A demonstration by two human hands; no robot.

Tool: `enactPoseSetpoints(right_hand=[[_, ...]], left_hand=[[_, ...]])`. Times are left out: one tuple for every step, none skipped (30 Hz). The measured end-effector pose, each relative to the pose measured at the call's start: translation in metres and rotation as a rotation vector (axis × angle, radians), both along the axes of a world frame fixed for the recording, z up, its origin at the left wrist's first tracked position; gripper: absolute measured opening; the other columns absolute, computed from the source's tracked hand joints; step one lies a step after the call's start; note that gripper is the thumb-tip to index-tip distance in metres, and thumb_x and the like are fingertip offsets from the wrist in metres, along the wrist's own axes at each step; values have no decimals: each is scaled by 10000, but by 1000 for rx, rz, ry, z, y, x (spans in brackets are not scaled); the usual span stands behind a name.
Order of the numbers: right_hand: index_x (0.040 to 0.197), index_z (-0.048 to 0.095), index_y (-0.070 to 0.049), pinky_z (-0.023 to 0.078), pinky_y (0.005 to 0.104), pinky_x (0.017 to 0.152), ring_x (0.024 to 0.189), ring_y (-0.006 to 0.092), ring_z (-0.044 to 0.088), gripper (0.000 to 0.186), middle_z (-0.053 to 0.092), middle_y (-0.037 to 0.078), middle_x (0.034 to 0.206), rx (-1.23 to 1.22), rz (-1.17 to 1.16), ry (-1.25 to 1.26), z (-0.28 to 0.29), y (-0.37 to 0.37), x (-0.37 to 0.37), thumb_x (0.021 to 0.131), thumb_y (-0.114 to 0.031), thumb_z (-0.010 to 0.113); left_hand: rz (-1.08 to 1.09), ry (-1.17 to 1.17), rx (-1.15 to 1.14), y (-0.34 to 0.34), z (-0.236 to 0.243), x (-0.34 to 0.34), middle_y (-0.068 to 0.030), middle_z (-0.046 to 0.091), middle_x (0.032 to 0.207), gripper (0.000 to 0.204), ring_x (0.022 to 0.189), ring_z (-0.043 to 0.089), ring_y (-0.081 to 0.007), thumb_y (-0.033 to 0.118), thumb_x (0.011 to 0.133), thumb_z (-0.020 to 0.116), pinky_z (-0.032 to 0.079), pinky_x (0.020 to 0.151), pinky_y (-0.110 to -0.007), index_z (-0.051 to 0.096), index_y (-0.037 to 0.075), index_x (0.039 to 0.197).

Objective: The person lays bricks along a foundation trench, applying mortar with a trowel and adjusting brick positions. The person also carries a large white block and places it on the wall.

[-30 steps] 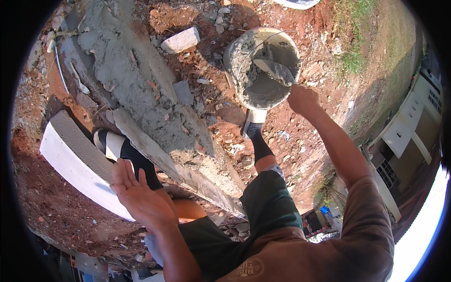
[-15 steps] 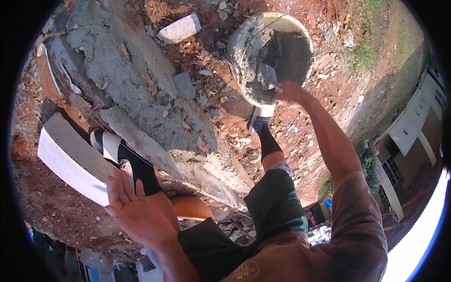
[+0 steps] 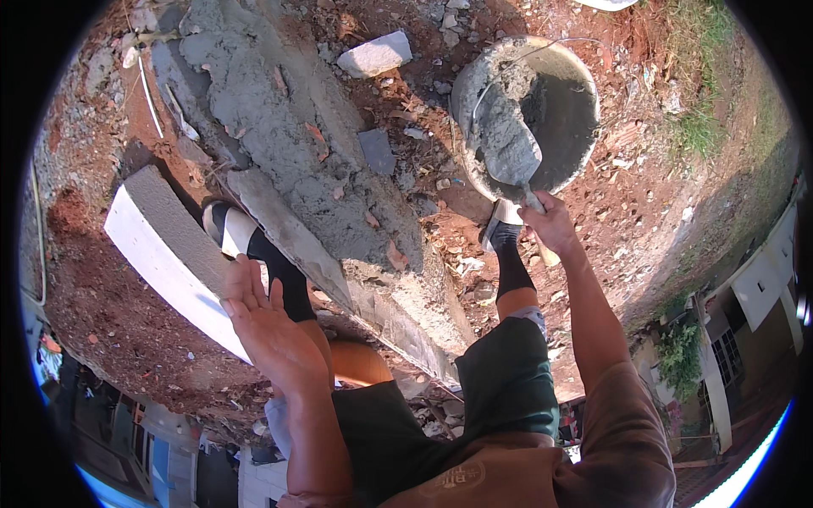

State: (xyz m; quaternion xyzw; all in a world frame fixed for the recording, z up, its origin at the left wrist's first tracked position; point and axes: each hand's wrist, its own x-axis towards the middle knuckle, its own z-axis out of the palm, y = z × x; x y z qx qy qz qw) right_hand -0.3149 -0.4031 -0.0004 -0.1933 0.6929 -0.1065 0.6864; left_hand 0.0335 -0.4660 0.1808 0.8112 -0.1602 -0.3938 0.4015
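Note:
My right hand [image 3: 552, 227] is wrapped round the handle of a trowel [image 3: 515, 162]. The trowel's blade is coated with grey mortar and lies over the near side of a round bucket [image 3: 592, 106]. Wet mortar [image 3: 517, 82] is heaped against the bucket's left side, and a thin wire handle arches across its rim. On the left, my left hand [image 3: 278, 337] holds nothing, with palm turned up and fingers stretched out. It hovers by the near end of a long pale block [image 3: 174, 245] that has a rough grey top.
A low wall [image 3: 292, 161] topped with spread grey mortar runs diagonally between my feet. Beside it lie a loose pale block [image 3: 375, 54] and a flat grey piece [image 3: 376, 151]. Rubble covers the red soil, grass [image 3: 701, 127] grows at right, and buildings [image 3: 745, 339] stand beyond.
My right hand has drawn the trowel back toward me, and its mortar-coated blade now shows more fully at the bucket's near side. The whole view has shifted; my left hand stays open.

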Motion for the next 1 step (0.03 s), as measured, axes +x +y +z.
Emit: enactPoseSetpoints(right_hand=[[954,638,-24,488,269,576,622,127,590,194,629,68,754,-1,7,-27,-4,-2,12,769,-83,627]], left_hand=[[-16,2,26,3,-2,4,-142,355,1407,584,1324,285,-267,465,975,272,229,1055,-457,348,26,1354]])
